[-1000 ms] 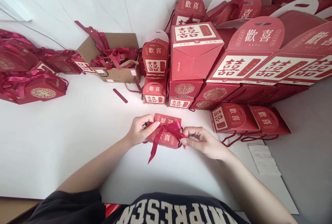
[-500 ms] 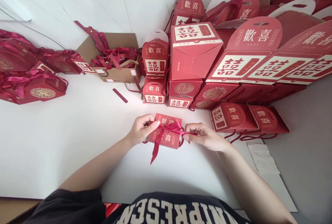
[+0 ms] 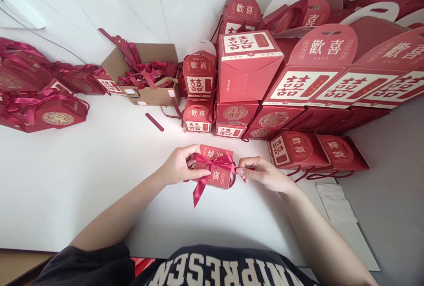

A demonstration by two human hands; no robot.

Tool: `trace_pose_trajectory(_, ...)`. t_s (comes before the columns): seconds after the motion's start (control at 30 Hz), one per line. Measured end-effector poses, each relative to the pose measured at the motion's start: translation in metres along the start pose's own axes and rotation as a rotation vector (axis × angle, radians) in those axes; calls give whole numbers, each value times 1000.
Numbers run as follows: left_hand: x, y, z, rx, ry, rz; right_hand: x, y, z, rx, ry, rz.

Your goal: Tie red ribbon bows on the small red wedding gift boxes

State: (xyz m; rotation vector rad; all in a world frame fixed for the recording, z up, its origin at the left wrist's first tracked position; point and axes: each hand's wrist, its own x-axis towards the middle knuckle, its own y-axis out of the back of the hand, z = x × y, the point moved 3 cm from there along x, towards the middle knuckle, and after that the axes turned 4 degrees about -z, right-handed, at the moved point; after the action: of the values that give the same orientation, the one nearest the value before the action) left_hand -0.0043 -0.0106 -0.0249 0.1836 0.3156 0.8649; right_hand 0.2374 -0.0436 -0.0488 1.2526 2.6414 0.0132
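Note:
A small red gift box (image 3: 217,183) with gold and white characters stands on the white table, a dark pink satin ribbon (image 3: 222,161) tied in a bow across its top. Curled at the box's left side is my left hand (image 3: 180,164), its thumb pressing the ribbon near the hanging tail and its index finger by the box's far edge. My right hand (image 3: 261,173) is closed, pinching the ribbon's right end between thumb and fingers. Red cord handles show beside the box. The left hand's lower fingers are partly hidden.
A cardboard box (image 3: 152,96) of loose ribbons stands at the wall, with a ribbon strip (image 3: 154,122) before it. Stacked red boxes (image 3: 251,74) fill the back right. Finished ribboned boxes (image 3: 49,116) lie at left. White papers (image 3: 336,202) lie at right.
My left hand has shifted its grasp: its thumb moved down from the bow's left loop to near the hanging tail. My right hand keeps pinching the ribbon's right end.

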Motion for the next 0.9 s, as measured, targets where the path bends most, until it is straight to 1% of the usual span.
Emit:
trace_pose_trajectory(0.1, 1, -1, -2, -67, 14, -17, -2, 1, 5, 45, -67, -137)
trace_pose_trajectory(0.17, 1, -1, -3, -72, 17, -16, -5, 5, 2, 0, -105, -210)
trace_pose_trajectory(0.2, 1, -1, -3, -54, 15, -10, -7, 9, -1, -59, -106, -215)
trace_pose_trajectory(0.23, 0, 0, -3, -28, 13, -3, -9, 13, -6, -133, -95, -190)
trace_pose_trajectory(0.27, 0, 0, -2, -3, 13, 3, -10, 18, -12, -204, -71, -137)
trace_pose_trajectory(0.3, -1, 0, -1, 14, 16, 1, -10, 23, -18, -256, -38, -58)
trace_pose_trajectory(0.37, -2, -1, 2, 23, 22, -16, -6, 29, -31, -285, 25, 119)
trace_pose_trajectory(0.4, -3, -1, 4, 21, 21, -23, -3, 30, -36, -278, 51, 179)
trace_pose_trajectory(0.43, -4, -2, 7, 22, 18, -30, 2, 28, -40, -269, 72, 202)
trace_pose_trajectory(0.47, -5, -2, 10, 27, 16, -33, 7, 24, -44, -265, 91, 180)
trace_pose_trajectory(0.6, -7, -3, 19, 99, 43, 0, 29, 10, -49, -270, 111, 10)
trace_pose_trajectory(0.73, -8, -2, 20, 134, 65, 15, 40, 8, -47, -211, 151, -139)
trace_pose_trajectory(0.9, -6, -2, 15, 118, 82, -22, 45, 16, -44, -165, 135, -182)
